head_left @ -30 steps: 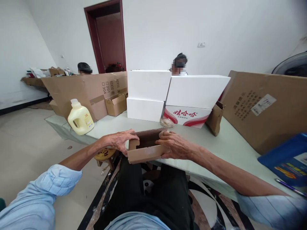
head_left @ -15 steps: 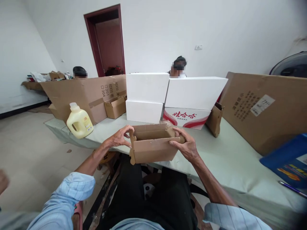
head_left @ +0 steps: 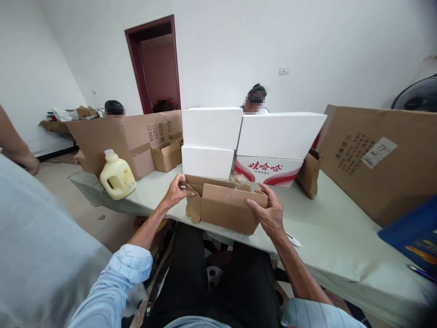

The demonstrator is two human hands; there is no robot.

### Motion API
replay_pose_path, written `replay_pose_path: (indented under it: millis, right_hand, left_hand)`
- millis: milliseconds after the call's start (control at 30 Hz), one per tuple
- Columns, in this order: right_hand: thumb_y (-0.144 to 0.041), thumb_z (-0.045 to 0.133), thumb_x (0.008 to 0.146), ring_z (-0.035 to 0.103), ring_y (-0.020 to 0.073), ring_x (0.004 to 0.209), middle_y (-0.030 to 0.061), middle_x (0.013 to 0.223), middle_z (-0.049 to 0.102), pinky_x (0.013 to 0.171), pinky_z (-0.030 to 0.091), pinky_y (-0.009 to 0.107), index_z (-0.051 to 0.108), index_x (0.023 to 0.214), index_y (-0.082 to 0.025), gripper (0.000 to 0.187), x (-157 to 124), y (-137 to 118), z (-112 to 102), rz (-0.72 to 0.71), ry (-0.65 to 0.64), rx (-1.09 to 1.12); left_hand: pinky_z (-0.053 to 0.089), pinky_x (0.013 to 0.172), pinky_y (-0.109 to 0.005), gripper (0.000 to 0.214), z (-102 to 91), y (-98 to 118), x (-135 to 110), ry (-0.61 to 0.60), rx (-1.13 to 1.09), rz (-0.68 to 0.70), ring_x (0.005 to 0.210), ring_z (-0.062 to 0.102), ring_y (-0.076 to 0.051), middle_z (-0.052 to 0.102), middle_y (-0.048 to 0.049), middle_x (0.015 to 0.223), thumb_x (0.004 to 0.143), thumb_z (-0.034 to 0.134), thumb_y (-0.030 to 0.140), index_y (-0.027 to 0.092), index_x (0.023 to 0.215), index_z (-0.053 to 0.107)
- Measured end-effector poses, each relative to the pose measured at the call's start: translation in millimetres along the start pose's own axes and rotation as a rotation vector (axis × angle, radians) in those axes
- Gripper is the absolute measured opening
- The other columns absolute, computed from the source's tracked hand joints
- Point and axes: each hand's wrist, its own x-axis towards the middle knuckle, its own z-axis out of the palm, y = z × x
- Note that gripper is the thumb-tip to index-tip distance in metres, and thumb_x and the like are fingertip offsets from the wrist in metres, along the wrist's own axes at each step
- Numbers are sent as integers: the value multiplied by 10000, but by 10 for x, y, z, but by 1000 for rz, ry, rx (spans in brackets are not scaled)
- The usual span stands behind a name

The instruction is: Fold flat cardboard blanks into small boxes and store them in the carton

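A small brown cardboard box (head_left: 232,209), its top uncovered, is held between my two hands over the table's front edge. My left hand (head_left: 176,190) pinches the upper corner at the box's left end, where a notched flap hangs down. With the thumb on the front panel and the fingers behind it, my right hand (head_left: 269,210) grips the right end. The box's floor is hidden behind its front panel. Just beyond it lies a crumpled clear plastic bit (head_left: 241,179). A white, slim object (head_left: 293,240) shows partly beside my right wrist.
Stacked white boxes (head_left: 210,128) stand behind, one below with red lettering (head_left: 264,168). A yellow jug (head_left: 118,175) and a large carton (head_left: 139,136) are left; another carton (head_left: 375,159), a blue container (head_left: 413,237) and a pen (head_left: 421,272) are right. A person (head_left: 44,237) stands close left.
The box has turned and its front panel has shifted right, opening a gap at its left corner. The white slim object has come into view. At left, the person has moved in close.
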Motion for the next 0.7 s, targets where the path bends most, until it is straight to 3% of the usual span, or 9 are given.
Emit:
replay_pose_path:
  millis: [100,267,367,567,700]
  right_hand:
    - [-664,917,684,700,287,975,113,1164,748,863,613,422,672,1400,-192,892,-57,75,-24,154,-72,64]
    - [-754,906,597,705,302,783,123,867,785,694,610,407,814,855,-157,656,-161,225,-118,389,-325,121]
    - [-725,894,613,697,294,742,116,820,786,654,588,390,823,768,-171,580,-188,267,-141,388,-331,88]
    - [-640,864,600,682,273,676,94,754,776,579,569,350,820,707,-184,470,-209,295,-99,393,-218,46]
    - [-670,828,607,712,301,711,87,749,775,591,593,347,805,711,-179,502,-235,424,-181,386,-300,-79]
  left_hand:
    - [484,824,-275,723,25,-71,50,71,2,-6,898,631,-149,641,40,959,569,1000,447,249,963,427]
    - [516,902,-327,921,96,-223,161,148,-67,-34,1048,674,-208,687,-15,1107,538,1015,358,256,1249,437]
    - [550,937,-371,959,157,-340,167,126,-152,-64,1124,701,-256,724,-77,1197,520,1033,351,238,1290,472]
    - [598,968,-447,887,340,-713,-28,51,-345,-151,1107,750,-319,789,-149,1178,403,1089,422,173,1099,598]
    - [604,990,-471,948,450,-873,-74,80,-428,-169,1107,761,-335,797,-169,1192,411,1081,518,133,1156,639]
